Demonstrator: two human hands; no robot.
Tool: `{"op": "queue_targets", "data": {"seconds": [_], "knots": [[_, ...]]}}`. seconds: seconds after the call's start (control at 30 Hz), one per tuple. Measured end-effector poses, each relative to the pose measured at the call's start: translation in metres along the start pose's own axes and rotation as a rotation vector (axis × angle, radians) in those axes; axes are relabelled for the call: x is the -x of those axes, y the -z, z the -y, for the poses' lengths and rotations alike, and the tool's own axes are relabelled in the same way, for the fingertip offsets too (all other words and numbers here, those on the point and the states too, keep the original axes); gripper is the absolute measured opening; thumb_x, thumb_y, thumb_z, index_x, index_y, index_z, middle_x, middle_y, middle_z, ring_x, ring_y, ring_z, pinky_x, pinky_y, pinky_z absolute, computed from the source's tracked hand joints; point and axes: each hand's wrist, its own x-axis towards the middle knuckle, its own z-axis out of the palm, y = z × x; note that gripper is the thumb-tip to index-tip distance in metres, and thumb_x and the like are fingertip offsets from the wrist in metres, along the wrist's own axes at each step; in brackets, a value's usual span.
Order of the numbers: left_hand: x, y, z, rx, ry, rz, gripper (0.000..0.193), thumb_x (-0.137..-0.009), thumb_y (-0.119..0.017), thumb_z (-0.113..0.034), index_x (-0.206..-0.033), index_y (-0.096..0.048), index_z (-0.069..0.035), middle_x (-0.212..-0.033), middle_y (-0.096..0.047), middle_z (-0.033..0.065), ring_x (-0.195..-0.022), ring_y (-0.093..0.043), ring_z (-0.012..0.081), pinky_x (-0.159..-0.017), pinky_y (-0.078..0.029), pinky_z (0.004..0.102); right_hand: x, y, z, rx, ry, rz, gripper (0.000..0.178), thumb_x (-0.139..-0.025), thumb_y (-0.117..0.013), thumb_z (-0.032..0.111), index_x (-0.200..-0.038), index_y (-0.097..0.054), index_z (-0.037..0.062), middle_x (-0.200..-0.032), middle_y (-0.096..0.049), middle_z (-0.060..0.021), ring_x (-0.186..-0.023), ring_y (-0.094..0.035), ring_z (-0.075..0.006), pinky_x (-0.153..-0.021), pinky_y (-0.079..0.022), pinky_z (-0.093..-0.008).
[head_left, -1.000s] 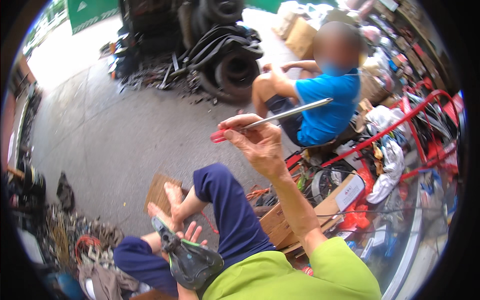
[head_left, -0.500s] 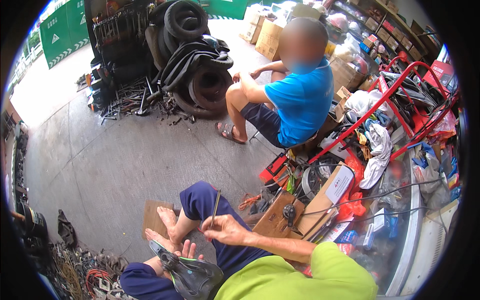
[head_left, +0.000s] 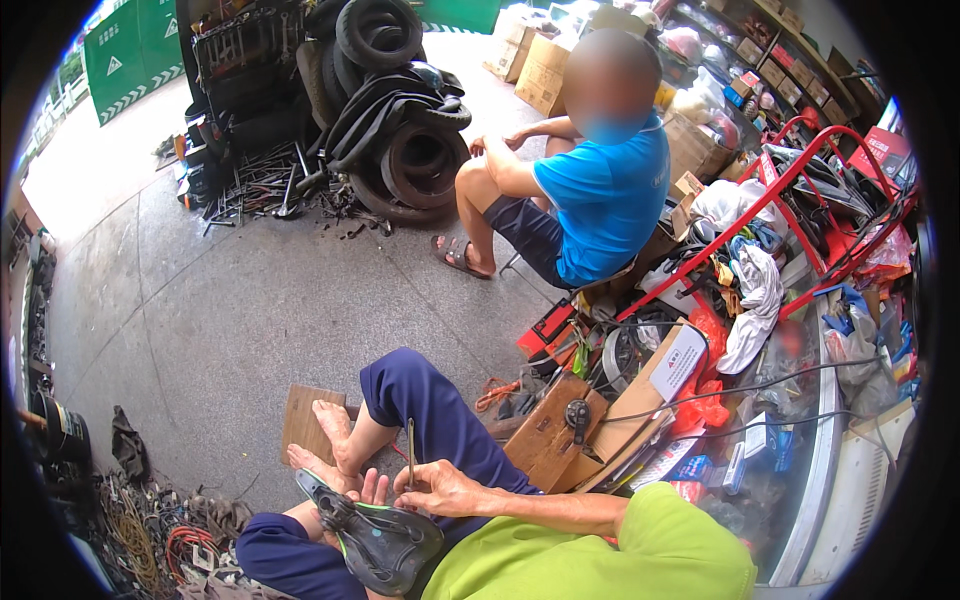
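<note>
A black shoe [head_left: 392, 548] with a green edge lies over my lap. My left hand [head_left: 371, 488] grips it from the far side; its fingertips show above the edge, and the rest is hidden behind the shoe. In a pinch, my right hand [head_left: 445, 489] holds a thin, rod-like tool [head_left: 411, 440] nearly upright. That hand is right by the shoe's upper edge, close to the left fingertips. Whether the tool's lower end touches the shoe, I cannot tell.
My bare feet rest at a wooden board [head_left: 312, 425]. To my right are a wooden box [head_left: 548, 432], cardboard and a red-framed cart [head_left: 735, 225] amid clutter. A person in a blue shirt [head_left: 615, 205] sits ahead, near stacked tyres [head_left: 425, 165] and scattered tools [head_left: 265, 190].
My right hand has come down and slightly left, to the shoe's edge, and the rod-like tool now stands more upright. My left hand keeps its grip on the shoe.
</note>
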Motion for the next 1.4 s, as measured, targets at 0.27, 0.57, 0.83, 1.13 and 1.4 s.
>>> {"op": "queue_targets", "data": {"seconds": [0.27, 0.57, 0.83, 1.13, 1.4], "knots": [[0.0, -0.012, 0.003, 0.056, -0.047, -0.187, 0.084, -0.091, -0.048, -0.074, -0.136, -0.057, -0.003, -0.164, -0.018, 0.0248, -0.153, -0.015, 0.0412, -0.119, -0.017, 0.0666, -0.002, 0.004, -0.009, 0.105, -0.09, 0.014, 0.012, -0.097, -0.065, 0.007, -0.107, -0.063, 0.0004, -0.091, -0.071, -0.0018, -0.081, -0.062, -0.0065, -0.072, -0.052, -0.025], [-0.003, -0.012, 0.004, 0.031, -0.053, -0.107, 0.087, -0.092, -0.043, -0.075, -0.137, -0.056, -0.002, -0.164, -0.019, 0.0254, -0.152, -0.016, 0.043, -0.119, -0.018, 0.0666, -0.002, -0.001, -0.007, 0.097, -0.035, -0.027, 0.008, -0.091, -0.064, 0.005, -0.095, -0.061, -0.0017, -0.075, -0.064, -0.0013, -0.07, -0.056, -0.0062, -0.064, -0.048, -0.0268], [-0.001, -0.01, 0.006, 0.068, -0.057, -0.13, 0.088, -0.093, -0.041, -0.076, -0.142, -0.054, -0.003, -0.165, -0.016, 0.0243, -0.153, -0.014, 0.0427, -0.12, -0.017, 0.0663, -0.007, 0.005, -0.013, 0.173, -0.075, 0.011, 0.013, -0.096, -0.065, 0.01, -0.105, -0.063, 0.0001, -0.081, -0.069, -0.0026, -0.074, -0.062, -0.008, -0.067, -0.052, -0.0267], [-0.007, -0.017, 0.004, 0.049, -0.026, 0.021, 0.094, -0.094, -0.03, -0.079, -0.149, -0.047, -0.005, -0.167, -0.004, 0.0219, -0.155, -0.004, 0.0378, -0.123, -0.006, 0.0594, -0.002, 0.008, -0.016, 0.223, -0.061, -0.013, 0.014, -0.095, -0.065, 0.01, -0.103, -0.063, -0.0007, -0.08, -0.069, -0.005, -0.073, -0.065, -0.0105, -0.068, -0.054, -0.0281], [0.003, -0.032, 0.014, -0.014, -0.139, -0.232, 0.086, -0.094, -0.038, -0.076, -0.137, -0.058, -0.004, -0.163, -0.023, 0.0246, -0.151, -0.02, 0.0419, -0.119, -0.019, 0.0663, -0.002, -0.001, -0.025, 0.185, -0.06, 0.006, 0.013, -0.094, -0.066, 0.008, -0.103, -0.065, -0.0005, -0.081, -0.069, -0.0048, -0.073, -0.065, -0.0101, -0.067, -0.054, -0.0276]]}}
